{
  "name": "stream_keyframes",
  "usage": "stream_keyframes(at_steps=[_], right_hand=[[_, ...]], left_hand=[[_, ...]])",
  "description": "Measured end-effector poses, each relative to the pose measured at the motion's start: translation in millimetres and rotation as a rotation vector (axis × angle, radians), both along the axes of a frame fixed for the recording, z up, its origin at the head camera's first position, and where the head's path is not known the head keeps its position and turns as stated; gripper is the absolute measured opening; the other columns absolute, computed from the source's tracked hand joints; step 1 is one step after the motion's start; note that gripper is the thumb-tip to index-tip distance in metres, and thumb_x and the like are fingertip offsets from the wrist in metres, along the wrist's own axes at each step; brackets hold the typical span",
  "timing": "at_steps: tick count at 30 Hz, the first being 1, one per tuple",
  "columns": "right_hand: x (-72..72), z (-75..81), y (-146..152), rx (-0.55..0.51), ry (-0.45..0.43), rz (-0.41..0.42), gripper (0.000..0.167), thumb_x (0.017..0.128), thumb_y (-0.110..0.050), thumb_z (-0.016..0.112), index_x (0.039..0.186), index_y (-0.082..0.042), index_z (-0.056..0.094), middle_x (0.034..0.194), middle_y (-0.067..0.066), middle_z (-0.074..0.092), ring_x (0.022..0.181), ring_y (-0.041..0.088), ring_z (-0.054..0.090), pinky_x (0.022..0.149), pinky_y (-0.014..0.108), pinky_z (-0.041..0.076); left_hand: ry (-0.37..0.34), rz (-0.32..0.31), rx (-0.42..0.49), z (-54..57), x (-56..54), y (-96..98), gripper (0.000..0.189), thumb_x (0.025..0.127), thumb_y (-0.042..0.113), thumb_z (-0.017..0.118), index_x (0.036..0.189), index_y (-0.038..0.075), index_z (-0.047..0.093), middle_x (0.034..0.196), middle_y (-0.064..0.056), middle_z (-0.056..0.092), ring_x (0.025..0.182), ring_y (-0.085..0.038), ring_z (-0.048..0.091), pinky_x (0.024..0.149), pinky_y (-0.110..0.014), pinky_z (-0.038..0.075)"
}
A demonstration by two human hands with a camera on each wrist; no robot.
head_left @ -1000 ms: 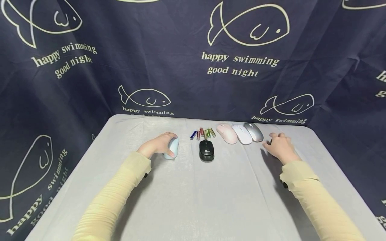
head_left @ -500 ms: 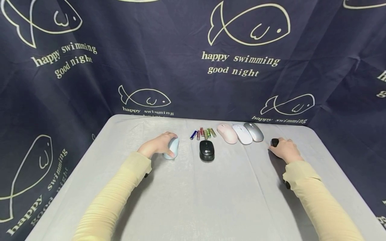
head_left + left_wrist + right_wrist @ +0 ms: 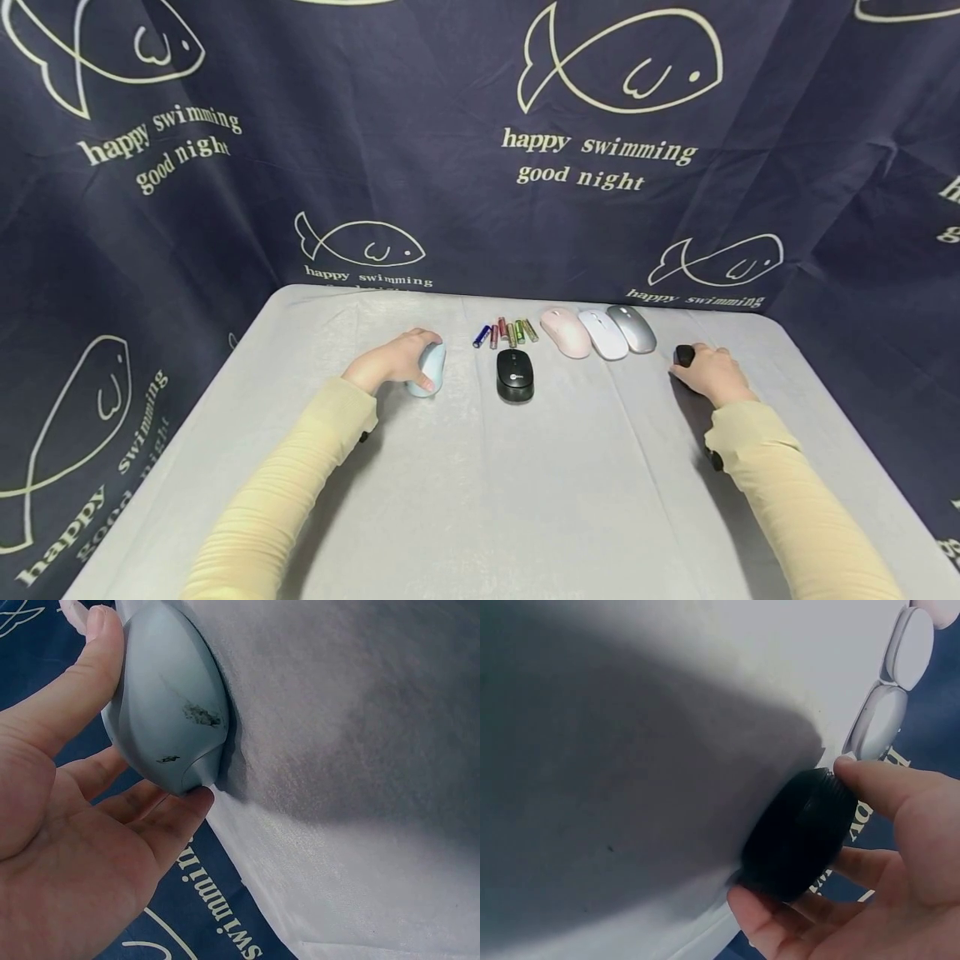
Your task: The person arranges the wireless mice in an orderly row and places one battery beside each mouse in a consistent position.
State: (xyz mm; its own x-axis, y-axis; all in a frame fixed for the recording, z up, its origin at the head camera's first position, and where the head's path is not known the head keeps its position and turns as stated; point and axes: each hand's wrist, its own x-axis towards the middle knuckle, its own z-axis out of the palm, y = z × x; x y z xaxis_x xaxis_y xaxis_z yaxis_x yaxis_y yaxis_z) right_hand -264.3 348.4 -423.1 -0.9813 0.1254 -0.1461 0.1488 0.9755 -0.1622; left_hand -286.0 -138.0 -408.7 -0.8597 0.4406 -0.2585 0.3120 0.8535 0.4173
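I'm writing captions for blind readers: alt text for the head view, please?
The left hand holds a pale blue mouse and the right hand a rounded black object, on a grey table; between them lie batteries and four other mice.

Sleeved arms (image 3: 273,492) stretched forward, angled inward, well apart.
Left hand (image 3: 393,357) gripping, thumb (image 3: 90,667) opposite bent fingers (image 3: 180,821) — right hand (image 3: 714,375) gripping too, same thumb-to-fingers hold.

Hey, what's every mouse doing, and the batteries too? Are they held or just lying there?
Light blue mouse: held by the left grip, dark marks on it
Right-side black mouse: held by the right grip
Middle black mouse: lying buttons up
Pink mouse: lying there
White mouse: lying there
Grey mouse: lying there
Six batteries: lying in a loose cluster
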Motion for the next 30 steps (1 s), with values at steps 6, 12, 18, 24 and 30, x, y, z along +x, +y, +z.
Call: stream_keyframes(at_steps=[6, 12, 18, 24, 30], right_hand=[[0.1, -1.3, 1, -0.019, 0.037, 0.005, 0.069, 0.087, -0.031, 0.057, 0.126, 0.022, 0.035, 0.110, 0.051, 0.039, 0.102, 0.063, 0.043, 0.084, 0.064, 0.043], [0.6, -1.0, 1, -0.037, 0.044, -0.012, 0.068, 0.086, -0.031, 0.057, 0.125, 0.021, 0.035, 0.109, 0.049, 0.039, 0.101, 0.062, 0.044, 0.083, 0.064, 0.043], [2.6, -1.3, 2, -0.055, 0.052, -0.024, 0.068, 0.086, -0.031, 0.057, 0.127, 0.019, 0.036, 0.112, 0.049, 0.039, 0.103, 0.061, 0.043, 0.084, 0.064, 0.043], [5.9, 6.0, 0, -0.084, 0.070, -0.030, 0.065, 0.084, -0.033, 0.058, 0.126, 0.013, 0.039, 0.109, 0.045, 0.040, 0.100, 0.060, 0.045, 0.079, 0.064, 0.043], [6.9, 13.6, -4, -0.087, 0.100, -0.015, 0.065, 0.083, -0.035, 0.057, 0.127, 0.011, 0.041, 0.108, 0.043, 0.042, 0.098, 0.057, 0.047, 0.076, 0.062, 0.044]], left_hand=[[0.000, -0.001, 0.007, 1.3, 0.9, 0.3, 0.088, 0.068, 0.026, 0.083, 0.141, 0.005, 0.038, 0.146, -0.018, 0.036, 0.130, -0.034, 0.038, 0.106, -0.050, 0.036], [0.004, -0.008, 0.009, 1.2, 0.7, -0.2, 0.087, 0.069, 0.025, 0.083, 0.141, 0.005, 0.038, 0.146, -0.018, 0.036, 0.130, -0.034, 0.038, 0.106, -0.050, 0.036], [0.003, -0.010, 0.014, -1.2, -1.1, 0.5, 0.088, 0.069, 0.024, 0.083, 0.141, 0.005, 0.038, 0.146, -0.018, 0.036, 0.131, -0.034, 0.037, 0.107, -0.049, 0.035], [0.010, -0.018, 0.013, -1.0, -1.5, 0.5, 0.088, 0.068, 0.025, 0.083, 0.141, 0.004, 0.038, 0.145, -0.019, 0.037, 0.130, -0.034, 0.038, 0.107, -0.049, 0.035], [0.009, -0.019, 0.011, -0.5, -1.2, 0.1, 0.087, 0.069, 0.025, 0.083, 0.141, 0.004, 0.038, 0.145, -0.019, 0.037, 0.130, -0.035, 0.038, 0.107, -0.049, 0.035]])
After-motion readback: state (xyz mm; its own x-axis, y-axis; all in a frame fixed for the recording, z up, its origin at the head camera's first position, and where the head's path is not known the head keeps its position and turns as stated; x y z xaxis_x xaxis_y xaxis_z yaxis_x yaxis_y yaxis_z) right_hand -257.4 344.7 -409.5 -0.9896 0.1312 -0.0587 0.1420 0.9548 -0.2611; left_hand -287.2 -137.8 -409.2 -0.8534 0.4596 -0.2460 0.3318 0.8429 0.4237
